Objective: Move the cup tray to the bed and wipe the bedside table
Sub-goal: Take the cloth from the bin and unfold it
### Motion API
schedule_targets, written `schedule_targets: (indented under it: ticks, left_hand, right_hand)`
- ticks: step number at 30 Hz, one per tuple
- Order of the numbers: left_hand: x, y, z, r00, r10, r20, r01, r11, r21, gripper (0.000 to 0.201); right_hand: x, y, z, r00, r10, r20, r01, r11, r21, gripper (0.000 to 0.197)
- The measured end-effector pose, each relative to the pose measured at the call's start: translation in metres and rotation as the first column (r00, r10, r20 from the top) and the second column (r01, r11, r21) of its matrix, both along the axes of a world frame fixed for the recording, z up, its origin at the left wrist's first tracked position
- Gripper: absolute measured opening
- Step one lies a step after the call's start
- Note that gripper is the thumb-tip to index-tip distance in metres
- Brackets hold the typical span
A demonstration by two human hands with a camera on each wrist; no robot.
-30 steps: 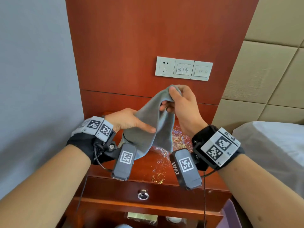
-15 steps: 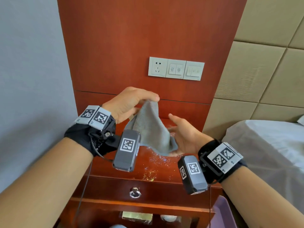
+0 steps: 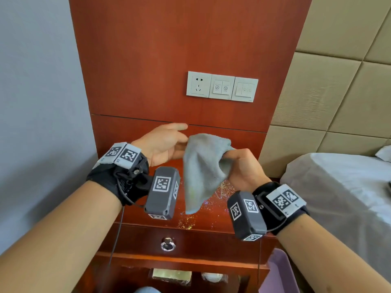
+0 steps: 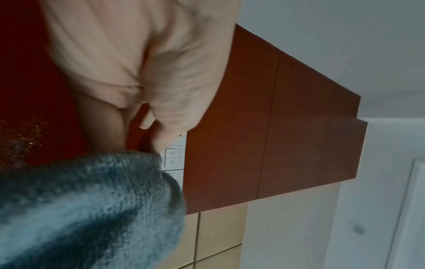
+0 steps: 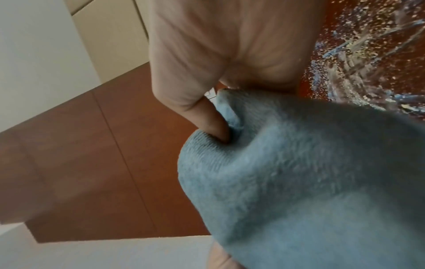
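A grey cloth (image 3: 201, 166) hangs above the bedside table (image 3: 211, 216), whose red-brown top shows glittering wet specks. My right hand (image 3: 234, 155) grips the cloth's upper right part; in the right wrist view its thumb (image 5: 216, 127) presses into the cloth (image 5: 299, 182). My left hand (image 3: 175, 142) is open at the cloth's left edge with its fingers straight. In the left wrist view the cloth (image 4: 92, 209) lies just below my left hand (image 4: 142, 127). The bed (image 3: 338, 187) with a white sheet is at the right. I see no cup tray.
A socket and switch panel (image 3: 222, 86) sits on the wooden wall panel above the table. The table has a drawer with a ring pull (image 3: 167, 244) and a lower shelf with small items. A purple bin (image 3: 279, 273) stands at the lower right, beside the bed.
The cloth passed between hands: half a second ago my left hand held its top and my right hand was open below. Now the right hand grips it and the left has opened.
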State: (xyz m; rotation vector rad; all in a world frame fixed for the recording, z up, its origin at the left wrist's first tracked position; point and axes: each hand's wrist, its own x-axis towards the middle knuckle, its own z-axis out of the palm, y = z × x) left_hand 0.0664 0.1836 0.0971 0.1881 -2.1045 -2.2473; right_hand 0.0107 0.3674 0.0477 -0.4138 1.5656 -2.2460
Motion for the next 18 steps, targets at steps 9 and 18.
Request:
schedule_targets:
  ticks: [9,18]
  left_hand:
    - [0.006,0.012,-0.02,0.963,-0.201,0.178,0.199,0.979,0.029,0.037]
    - [0.024,0.011,-0.006,0.991,-0.085,0.1,0.097,0.989,-0.112,0.018]
  right_hand:
    - [0.018,-0.01,0.017,0.996,-0.057,-0.068,0.053,0.996,-0.068,0.056]
    - [0.026,0.004,0.017,0.995,0.081,0.05,-0.091,0.968,0.235,0.03]
